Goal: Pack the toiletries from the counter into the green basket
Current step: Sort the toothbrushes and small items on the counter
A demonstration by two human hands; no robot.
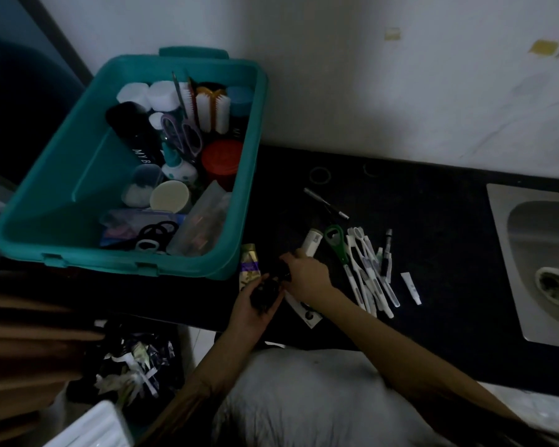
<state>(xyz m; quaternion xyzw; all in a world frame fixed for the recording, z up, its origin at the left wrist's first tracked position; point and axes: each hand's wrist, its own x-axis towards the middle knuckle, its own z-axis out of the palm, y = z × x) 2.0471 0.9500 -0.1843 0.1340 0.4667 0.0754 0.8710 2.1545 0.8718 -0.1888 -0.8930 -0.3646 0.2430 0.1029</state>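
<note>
- Head view: the left hand lies palm up at the counter's near edge. Its fingers cup a dark clump of small things, too dim to name.
- The right hand sits just at 2 o'clock of the left, with its fingertips bent onto a dark piece and pinching it right beside the clump.
- The green basket stands at 10 o'clock of the hands, near them and already well filled along its far and right sides. Its left half shows bare floor.
- The step in hand looks like gathering the small dark bits into one palm. It is best to seat the pinched piece deep in the cupped palm and close the fingers over it before lifting, so nothing drops off the counter edge.
- The load should be carried toward 10 o'clock, over the near rim, and let go low over the bare left floor rather than onto the piled bottles.
- Left on the counter are a gold-and-purple tube touching the left fingertips at 12 o'clock, a white tube, a green bottle opener, a fan of toothbrushes at 3 o'clock and a small white tube beyond them.
- The sink lies far out at 3 o'clock, so loose pieces are better kept away from that side.
</note>
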